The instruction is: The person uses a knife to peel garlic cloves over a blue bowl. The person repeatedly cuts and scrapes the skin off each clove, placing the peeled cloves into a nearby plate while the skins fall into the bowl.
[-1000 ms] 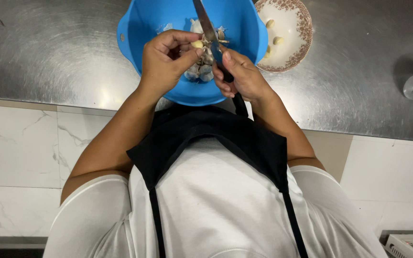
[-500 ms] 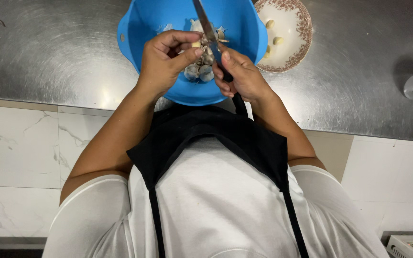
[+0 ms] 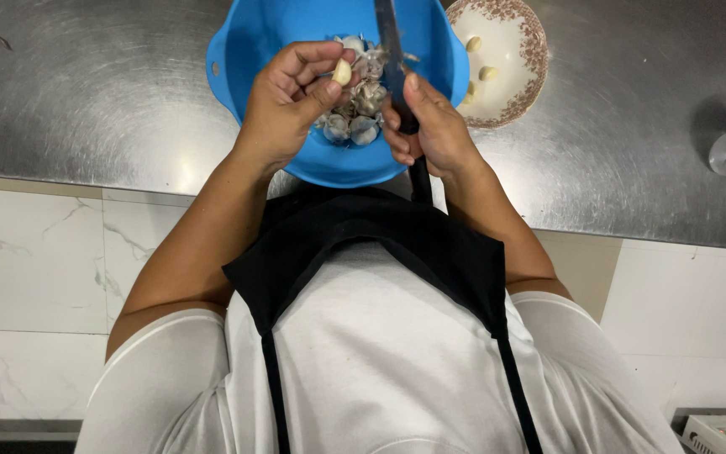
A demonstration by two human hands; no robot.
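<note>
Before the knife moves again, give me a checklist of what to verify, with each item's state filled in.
1. Left hand pinches the garlic clove between thumb and fingers: ok.
2. Right hand is wrapped around the knife, blade pointing away from the body: ok.
3. Gap between the blade and the left fingertips: small, cannot tell if they are clear.
4. Blue bowl sits under both hands on the steel counter to catch skins: ok.
5. Patterned dish with peeled cloves lies beside the bowl, near the right hand: ok.
6. Sharpness of the blade edge: cannot tell.
</note>
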